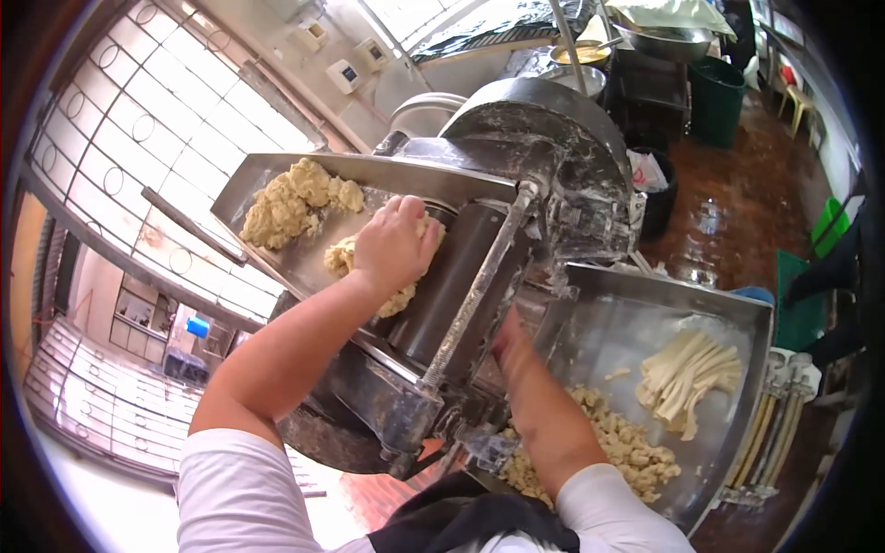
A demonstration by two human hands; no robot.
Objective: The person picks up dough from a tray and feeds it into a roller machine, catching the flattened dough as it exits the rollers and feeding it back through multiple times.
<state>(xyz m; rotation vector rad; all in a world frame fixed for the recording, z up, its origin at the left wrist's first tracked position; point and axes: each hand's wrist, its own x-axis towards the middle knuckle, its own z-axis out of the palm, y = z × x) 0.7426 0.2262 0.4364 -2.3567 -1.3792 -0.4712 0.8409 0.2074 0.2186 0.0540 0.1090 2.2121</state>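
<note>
My left hand [396, 241] presses down on a rough lump of dough [343, 256] at the edge of the rollers, its fingers curled over it. The dough lies partly against the dark metal roller [452, 276] of a dough sheeter. Farther up the metal feed tray [369, 170] sits a bigger crumbly dough mass [293, 201]. My right hand [505, 334] reaches in below the rollers on the outlet side; the machine hides its fingers. Beneath that forearm, many small dough pieces [627, 447] lie in a steel pan.
The steel pan [673, 300] to the right also holds a bundle of dough strips [691, 373]. A floury guard housing [544, 120] rises behind the rollers. A metal rod [479, 286] crosses beside the roller. Farther back stand a dark green bin [719, 101] and metal bowls [668, 41].
</note>
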